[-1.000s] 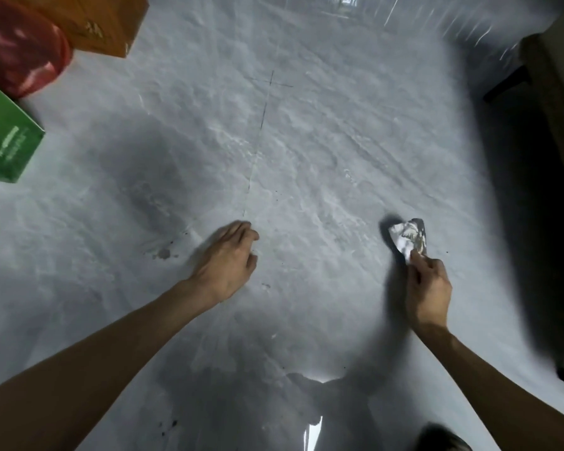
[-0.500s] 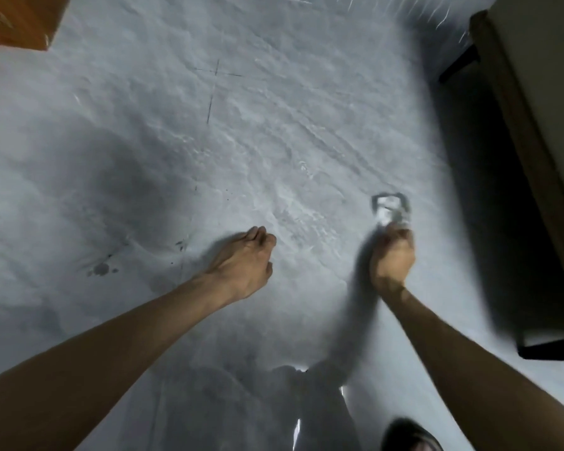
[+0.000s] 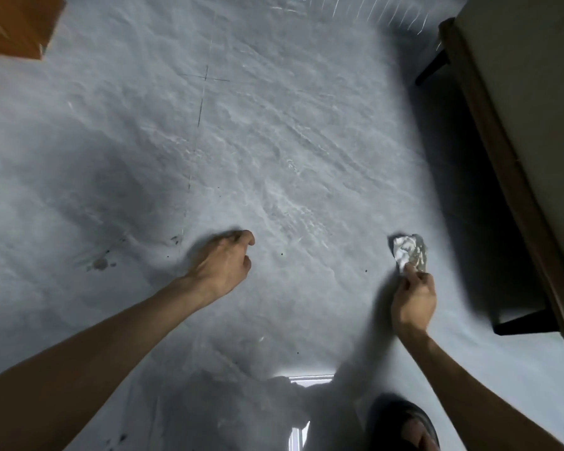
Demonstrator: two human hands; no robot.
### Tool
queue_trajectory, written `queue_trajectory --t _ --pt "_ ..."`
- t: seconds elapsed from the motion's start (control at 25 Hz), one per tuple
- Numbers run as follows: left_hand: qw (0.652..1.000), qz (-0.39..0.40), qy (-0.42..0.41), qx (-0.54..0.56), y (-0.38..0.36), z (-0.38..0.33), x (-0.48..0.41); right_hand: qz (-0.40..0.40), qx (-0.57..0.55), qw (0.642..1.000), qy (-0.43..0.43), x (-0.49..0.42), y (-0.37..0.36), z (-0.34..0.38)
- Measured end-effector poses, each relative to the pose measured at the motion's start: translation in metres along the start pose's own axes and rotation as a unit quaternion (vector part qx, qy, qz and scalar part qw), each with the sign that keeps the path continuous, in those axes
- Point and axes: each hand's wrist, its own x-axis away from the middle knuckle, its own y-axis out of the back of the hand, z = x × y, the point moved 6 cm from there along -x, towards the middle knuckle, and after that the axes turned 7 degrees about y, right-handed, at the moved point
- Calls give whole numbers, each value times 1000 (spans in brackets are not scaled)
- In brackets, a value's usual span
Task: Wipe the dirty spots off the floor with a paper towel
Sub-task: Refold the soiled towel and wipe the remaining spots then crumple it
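My right hand [image 3: 413, 297] pinches a crumpled, soiled paper towel [image 3: 408, 252] and holds it over the grey marbled floor [image 3: 274, 141] at the right. My left hand [image 3: 223, 263] hovers over the floor at centre with its fingers curled in and nothing in it. A brownish dirty spot [image 3: 100, 263] with small splatters lies on the floor to the left of my left hand. A smaller dark smudge [image 3: 176, 239] sits near the tile seam. Tiny dark specks [image 3: 366, 271] dot the floor between my hands. More dark splatter [image 3: 119, 438] shows at the bottom left.
A wooden-framed piece of furniture [image 3: 515, 177] with dark legs runs along the right side. An orange box corner [image 3: 17, 24] sits at the top left. My sandalled foot [image 3: 407, 424] is at the bottom right.
The view has shifted right, so the green and red items left the frame. My right hand, with the towel, moved in toward centre and then back out to the right. My left hand's fingers curled in.
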Motion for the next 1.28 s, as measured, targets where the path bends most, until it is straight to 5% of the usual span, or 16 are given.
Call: queue_trajectory --t 0.08,0.12,0.2,0.28,0.4,0.48,0.6,0.68,0.76,0.84,1.0,1.08,1.2,1.28 --pt "1000 -4 13 5 3 5 1 20 -132 991 -12 19 -29 46" --pt "1000 -7 26 9 7 10 3 26 -293 954 -58 24 -47 75" --pt "998 -29 54 20 21 26 9 54 -573 805 -144 47 -83 150" --pt "993 -77 81 28 44 49 18 159 -616 753 -170 88 -112 223" --pt "973 -162 153 61 83 105 39 312 -514 799 27 128 -123 288" --pt "955 -200 208 75 103 149 60 279 -465 829 136 106 -116 286" --pt "926 -226 290 83 115 206 92 141 -451 881 28 39 -99 246" --pt "901 -221 362 88 116 242 115 184 -496 847 -56 36 -116 249" --pt "886 -213 403 89 119 268 134 245 -394 886 -4 61 -130 293" --pt "886 -206 406 87 121 284 150 333 -329 878 95 120 -159 345" --pt "899 -179 390 84 118 296 175 470 -356 770 243 180 -166 417" --pt "909 -172 373 76 115 296 184 447 -326 777 299 149 -170 419" --pt "913 -185 356 71 114 296 194 280 -87 862 414 82 -191 427" --pt "908 -200 362 71 117 300 202 250 -57 864 433 89 -210 461"
